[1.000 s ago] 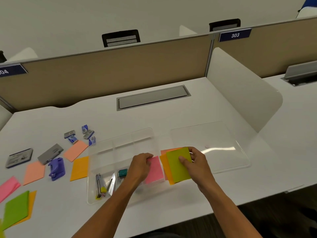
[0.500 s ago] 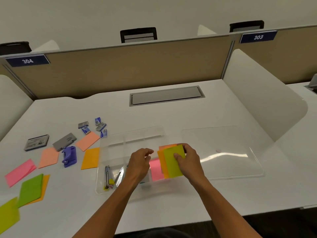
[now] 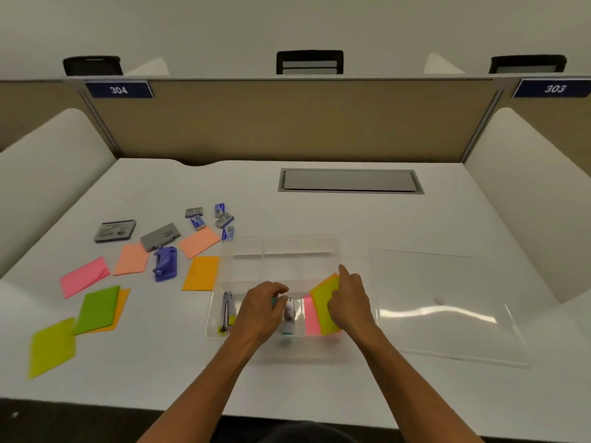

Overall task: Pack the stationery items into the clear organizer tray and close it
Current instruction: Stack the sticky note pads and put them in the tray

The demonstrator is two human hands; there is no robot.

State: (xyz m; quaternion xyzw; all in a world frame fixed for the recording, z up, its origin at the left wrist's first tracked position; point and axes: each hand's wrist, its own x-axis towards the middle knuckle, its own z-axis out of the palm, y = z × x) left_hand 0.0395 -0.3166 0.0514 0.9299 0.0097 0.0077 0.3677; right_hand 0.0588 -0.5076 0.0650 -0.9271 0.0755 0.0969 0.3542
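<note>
The clear organizer tray (image 3: 278, 247) lies on the white desk in front of me, and its clear lid (image 3: 447, 302) lies flat to its right. My right hand (image 3: 350, 302) presses a yellow-green and orange sticky-note stack (image 3: 324, 298) into the tray's right compartment, over a pink pad (image 3: 311, 318). My left hand (image 3: 263, 306) rests curled over the tray's middle compartment, touching a small teal item (image 3: 285, 330); whether it grips it I cannot tell. A metal tool (image 3: 226, 311) lies in the left compartment.
To the left of the tray lie loose pads: orange (image 3: 202, 272), peach (image 3: 199, 242), pink (image 3: 83, 276), green (image 3: 97, 308) and yellow-green (image 3: 52, 346). A purple hole punch (image 3: 165, 263), grey boxes (image 3: 160, 236) and small staple boxes (image 3: 224, 220) lie there too. White dividers flank the desk.
My right hand has pushed the yellow-green stack down and left, over the pink pad in the tray. My left hand has shifted left off the pink pad to the middle compartment.
</note>
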